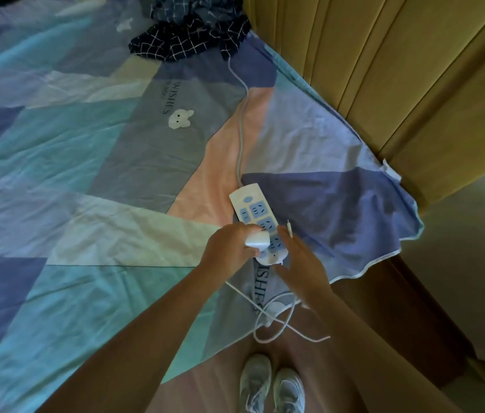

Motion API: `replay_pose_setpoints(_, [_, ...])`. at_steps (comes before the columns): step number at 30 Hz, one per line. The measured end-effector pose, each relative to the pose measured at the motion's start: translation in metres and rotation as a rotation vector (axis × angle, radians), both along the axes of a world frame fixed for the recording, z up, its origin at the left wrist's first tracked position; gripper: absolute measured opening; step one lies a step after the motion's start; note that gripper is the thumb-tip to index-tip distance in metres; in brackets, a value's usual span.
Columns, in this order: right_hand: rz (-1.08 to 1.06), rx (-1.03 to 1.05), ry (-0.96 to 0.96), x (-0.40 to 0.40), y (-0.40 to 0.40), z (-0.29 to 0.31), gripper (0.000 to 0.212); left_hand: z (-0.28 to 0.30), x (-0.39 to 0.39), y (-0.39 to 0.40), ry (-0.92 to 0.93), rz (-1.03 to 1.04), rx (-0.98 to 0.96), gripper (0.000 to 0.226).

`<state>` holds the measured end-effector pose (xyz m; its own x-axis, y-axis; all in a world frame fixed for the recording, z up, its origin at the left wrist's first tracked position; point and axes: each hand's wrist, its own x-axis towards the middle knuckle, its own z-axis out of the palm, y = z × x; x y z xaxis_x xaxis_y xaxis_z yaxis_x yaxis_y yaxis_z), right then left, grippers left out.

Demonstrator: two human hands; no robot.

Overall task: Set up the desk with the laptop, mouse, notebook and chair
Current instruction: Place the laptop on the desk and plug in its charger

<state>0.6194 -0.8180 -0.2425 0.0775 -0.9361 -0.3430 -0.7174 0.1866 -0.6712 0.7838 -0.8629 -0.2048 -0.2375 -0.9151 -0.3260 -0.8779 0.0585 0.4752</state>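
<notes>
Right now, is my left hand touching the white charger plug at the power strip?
Touching. The head view shows the left hand with fingers curled round the white charger plug, holding it over the power strip on the bed.

White power strip (257,219) with blue sockets; pastel patchwork sheet (92,162); navy grid-checked cloth (187,37).

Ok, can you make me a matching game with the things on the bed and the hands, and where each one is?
Things:
1. power strip
2. checked cloth
3. white adapter
4. right hand

Places:
A. bunched at the far end of the bed
B. held in the left hand
C. lying on the bedsheet near the corner
D. fingers straight, beside the strip's near end

Pairs: 1-C, 2-A, 3-B, 4-D
</notes>
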Motion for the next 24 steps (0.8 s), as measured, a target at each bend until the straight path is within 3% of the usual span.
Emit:
replay_pose_setpoints(17, [-0.031,-0.09,0.092,0.015,-0.002,-0.022,0.087,-0.001,0.017,0.013,0.001,-0.032,0.001,0.043])
replay_pose_setpoints(24, [-0.021,-0.07,0.099,0.018,-0.006,-0.02,0.081,-0.005,0.008,0.01,-0.166,-0.118,-0.06,0.035])
